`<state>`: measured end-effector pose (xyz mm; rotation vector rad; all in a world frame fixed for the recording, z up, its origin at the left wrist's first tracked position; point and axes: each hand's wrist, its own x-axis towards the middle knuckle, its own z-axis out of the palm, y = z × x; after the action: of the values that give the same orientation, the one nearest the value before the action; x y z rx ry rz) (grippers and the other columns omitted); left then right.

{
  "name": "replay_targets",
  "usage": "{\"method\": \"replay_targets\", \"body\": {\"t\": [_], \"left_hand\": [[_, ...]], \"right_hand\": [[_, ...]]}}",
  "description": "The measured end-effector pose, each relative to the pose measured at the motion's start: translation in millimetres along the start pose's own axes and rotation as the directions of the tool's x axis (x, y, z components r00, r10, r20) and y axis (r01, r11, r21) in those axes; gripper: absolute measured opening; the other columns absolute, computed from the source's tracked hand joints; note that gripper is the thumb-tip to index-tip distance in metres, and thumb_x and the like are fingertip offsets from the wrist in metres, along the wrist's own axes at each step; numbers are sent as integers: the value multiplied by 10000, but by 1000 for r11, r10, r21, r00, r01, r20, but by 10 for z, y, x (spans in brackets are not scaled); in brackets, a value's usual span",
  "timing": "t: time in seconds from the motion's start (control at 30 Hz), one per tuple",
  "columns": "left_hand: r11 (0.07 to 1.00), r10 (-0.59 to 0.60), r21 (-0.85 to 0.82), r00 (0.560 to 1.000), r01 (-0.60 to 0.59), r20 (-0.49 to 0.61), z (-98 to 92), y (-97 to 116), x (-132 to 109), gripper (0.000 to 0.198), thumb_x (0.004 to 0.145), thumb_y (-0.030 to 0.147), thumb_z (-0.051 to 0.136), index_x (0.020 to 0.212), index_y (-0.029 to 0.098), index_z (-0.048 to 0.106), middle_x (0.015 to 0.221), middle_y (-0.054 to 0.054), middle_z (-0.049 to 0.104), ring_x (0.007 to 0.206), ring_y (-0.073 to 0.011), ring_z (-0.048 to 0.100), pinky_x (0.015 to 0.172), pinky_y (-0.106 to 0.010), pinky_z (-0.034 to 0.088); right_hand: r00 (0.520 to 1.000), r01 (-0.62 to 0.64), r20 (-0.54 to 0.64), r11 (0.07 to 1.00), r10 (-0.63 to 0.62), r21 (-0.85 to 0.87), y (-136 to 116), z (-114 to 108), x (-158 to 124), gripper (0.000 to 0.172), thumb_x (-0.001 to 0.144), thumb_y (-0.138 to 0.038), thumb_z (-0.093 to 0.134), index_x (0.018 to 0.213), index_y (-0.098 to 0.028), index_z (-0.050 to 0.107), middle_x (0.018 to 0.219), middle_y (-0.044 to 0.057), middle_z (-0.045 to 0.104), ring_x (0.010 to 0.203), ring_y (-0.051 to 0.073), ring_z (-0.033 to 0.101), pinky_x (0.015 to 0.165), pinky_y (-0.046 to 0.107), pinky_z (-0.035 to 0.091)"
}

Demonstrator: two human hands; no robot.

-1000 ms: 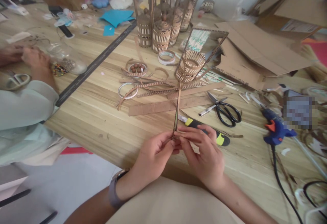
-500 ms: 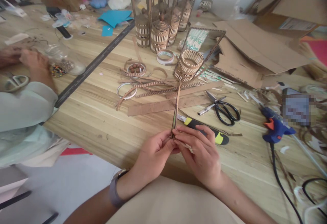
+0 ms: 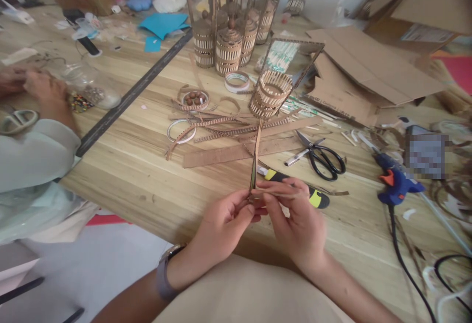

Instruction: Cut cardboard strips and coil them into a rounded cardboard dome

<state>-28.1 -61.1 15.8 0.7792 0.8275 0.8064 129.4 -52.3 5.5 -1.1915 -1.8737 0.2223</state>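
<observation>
Near the table's front edge, my left hand (image 3: 228, 222) pinches the lower end of a narrow brown cardboard strip (image 3: 257, 151), which points away from me. My right hand (image 3: 295, 220) is closed on a thin strip piece (image 3: 273, 191) lying sideways at that same end; whether it is part of the same strip I cannot tell. Just beyond my right fingers lies a yellow-and-black utility knife (image 3: 319, 199). Black-handled scissors (image 3: 324, 161) rest farther right beside a slim silver craft knife (image 3: 297, 157). A small open stick basket (image 3: 271, 94) with a tall handle stands past the strip.
Several lidded stick lanterns (image 3: 228, 52) stand at the back. Corrugated strips (image 3: 221, 122), tape rolls (image 3: 237, 82) and flat cardboard (image 3: 217, 156) lie mid-table. A blue glue gun (image 3: 396, 185) with its cord is at right. A co-worker's hands (image 3: 44, 87) are at left, near a clear jar (image 3: 96, 87).
My right hand has moved slightly right and turned, and a thin strip piece now shows sideways between its fingers. My left hand keeps its pinch.
</observation>
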Motion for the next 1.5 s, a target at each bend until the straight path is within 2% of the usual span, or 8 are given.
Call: {"method": "replay_targets", "body": {"t": [0.2,0.33,0.63,0.77,0.9,1.03,1.33,1.5], "left_hand": [[999,52,-11,998,-52,-21,-16,4,30,394,933,447,619,1182,149,679,1184,-114,714,1082,-253,677,935,-352,540],[1000,24,-9,1000,-24,-15,-4,8,21,365,932,421,623,1167,148,683,1184,-112,713,1091,-259,676,922,-351,548],[999,-33,35,999,33,7,-2,19,-20,379,951,380,599,1249,154,660,1184,-129,723,1092,-262,687,976,-391,530],[999,31,20,999,-31,-20,-18,9,3,385,938,397,621,1235,155,667,1224,-121,706,1101,-262,676,962,-374,533],[999,37,13,999,-37,-26,-19,15,15,407,929,438,624,1221,159,671,1235,-112,699,1115,-269,667,934,-358,545],[999,27,20,999,-27,-37,-8,15,10,415,915,455,637,1197,154,682,1202,-113,709,1085,-268,678,925,-361,549],[999,-11,41,1000,11,-8,11,10,-13,406,922,453,624,1185,151,691,1104,-123,747,1043,-259,701,932,-380,553],[999,11,49,999,-9,-49,-7,6,10,403,914,450,639,1173,146,696,1115,-117,742,1026,-251,699,909,-361,560]], "right_hand": [[989,135,58,990,-133,-36,-8,8,-36,150,927,-124,625,1023,-233,590,949,23,798,958,224,753,952,416,434],[980,193,64,979,-189,-66,-5,8,-34,198,939,-81,586,1057,-239,586,944,15,801,918,209,759,960,418,420],[997,-73,-29,996,72,-44,-7,-3,5,120,977,-180,534,916,-253,608,895,7,791,855,190,733,846,378,512],[998,61,4,998,-61,19,-18,9,-14,105,975,-152,544,992,-246,588,868,-4,790,867,192,756,921,414,472],[992,114,58,992,-111,-54,-24,9,-23,81,954,-192,615,1004,-251,593,918,21,798,950,231,752,909,428,449],[982,185,49,981,-182,-66,-16,13,-26,152,936,-106,612,1010,-237,591,937,17,801,933,216,758,952,424,424],[998,67,-7,995,-67,-74,-28,-12,8,166,937,-102,552,973,-252,612,827,-25,795,789,192,768,906,393,473],[995,95,-4,995,-95,-9,-26,-4,-21,171,928,-87,568,980,-243,614,858,-9,799,844,200,771,935,407,455]]}}
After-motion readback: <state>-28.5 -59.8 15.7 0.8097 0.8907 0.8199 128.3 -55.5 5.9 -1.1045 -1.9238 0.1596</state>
